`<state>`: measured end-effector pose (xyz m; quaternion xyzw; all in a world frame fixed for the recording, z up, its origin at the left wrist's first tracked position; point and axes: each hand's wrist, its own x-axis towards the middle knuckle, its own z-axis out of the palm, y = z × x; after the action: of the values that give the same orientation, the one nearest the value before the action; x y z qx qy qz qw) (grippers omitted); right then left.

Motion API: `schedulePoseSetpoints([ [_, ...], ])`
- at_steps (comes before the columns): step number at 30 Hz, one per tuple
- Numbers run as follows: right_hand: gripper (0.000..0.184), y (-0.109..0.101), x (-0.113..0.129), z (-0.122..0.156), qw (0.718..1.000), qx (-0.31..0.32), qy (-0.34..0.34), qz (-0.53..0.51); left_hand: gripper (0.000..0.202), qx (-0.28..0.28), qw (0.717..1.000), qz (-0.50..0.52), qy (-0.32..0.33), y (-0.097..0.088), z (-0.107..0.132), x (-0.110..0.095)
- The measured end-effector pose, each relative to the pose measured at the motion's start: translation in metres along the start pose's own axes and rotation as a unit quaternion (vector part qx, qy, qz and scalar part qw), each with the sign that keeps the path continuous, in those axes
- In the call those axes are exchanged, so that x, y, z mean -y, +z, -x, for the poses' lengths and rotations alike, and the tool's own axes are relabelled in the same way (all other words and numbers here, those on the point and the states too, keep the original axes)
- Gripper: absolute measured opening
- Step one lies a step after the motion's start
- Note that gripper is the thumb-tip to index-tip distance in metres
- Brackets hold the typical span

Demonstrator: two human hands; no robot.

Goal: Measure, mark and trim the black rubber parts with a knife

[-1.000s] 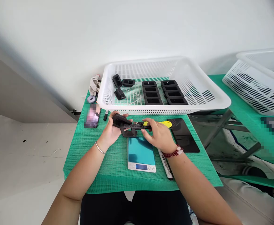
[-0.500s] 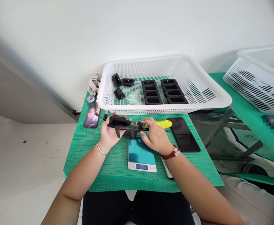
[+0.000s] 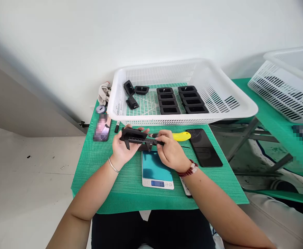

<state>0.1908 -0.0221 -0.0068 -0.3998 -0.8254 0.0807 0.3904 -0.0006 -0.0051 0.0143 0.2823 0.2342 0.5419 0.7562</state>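
My left hand (image 3: pixel 121 150) is closed around a black rectangular frame-like part (image 3: pixel 134 132), held above the table just in front of the basket. A black vernier caliper (image 3: pixel 138 140) lies along the near side of that part, its jaws apart and pointing toward me. Gripping the caliper's sliding end is my right hand (image 3: pixel 172 152), fingers pinched; the thin depth rod (image 3: pixel 185 147) sticks out past them. Below the hands lies a digital scale (image 3: pixel 157 166) with a teal plate and a lit display. Whether the jaws touch the part, I cannot tell.
A white plastic basket (image 3: pixel 182 119) holding several black frame parts (image 3: pixel 168 102) stands behind. Around the hands lie a yellow-handled cutter (image 3: pixel 182 136), a black phone (image 3: pixel 205 148), another phone (image 3: pixel 102 128) and a marker (image 3: pixel 117 126). A second basket (image 3: pixel 283 86) is at right.
The caliper's jaws have spread farther apart, and its depth rod now shows beyond my right hand. The black part and caliper have tilted slightly in my left hand.
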Motion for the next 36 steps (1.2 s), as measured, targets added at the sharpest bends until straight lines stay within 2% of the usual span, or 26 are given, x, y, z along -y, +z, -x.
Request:
schedulePoseSetpoints([
  [6, 0.023, 0.0009, -0.0007, 0.0000, 1.000, -0.002, 0.000, -0.004, 0.044, 0.018, 1.000, 0.017, -0.011, 0.0009, 0.0002, -0.0013],
  [12, 0.022, 0.0006, -0.0001, -0.0004, 1.000, 0.002, 0.002, -0.008, 0.036, -0.003, 1.000, 0.015, -0.017, 0.0003, -0.0003, -0.0017],
  [16, 0.021, 0.0006, 0.0005, -0.0010, 1.000, -0.001, 0.002, -0.007, 0.032, 0.007, 0.999, 0.028, -0.016, 0.0009, -0.0004, -0.0005],
  [21, 0.020, 0.0007, 0.0009, -0.0014, 1.000, -0.004, 0.004, -0.006, 0.035, -0.012, 1.000, 0.001, -0.016, 0.0004, -0.0004, 0.0002],
  [28, 0.021, 0.0014, 0.0005, -0.0009, 1.000, 0.003, -0.006, -0.009, 0.031, 0.001, 1.000, 0.021, -0.020, -0.0029, -0.0005, -0.0007],
  [32, 0.020, 0.0008, 0.0004, -0.0024, 1.000, 0.003, -0.008, -0.020, 0.034, -0.014, 1.000, -0.004, -0.010, -0.0024, -0.0006, -0.0023],
  [36, 0.025, -0.0018, -0.0021, -0.0035, 0.999, 0.030, 0.000, -0.024, 0.040, -0.006, 1.000, -0.028, 0.000, -0.0018, -0.0009, -0.0058],
])
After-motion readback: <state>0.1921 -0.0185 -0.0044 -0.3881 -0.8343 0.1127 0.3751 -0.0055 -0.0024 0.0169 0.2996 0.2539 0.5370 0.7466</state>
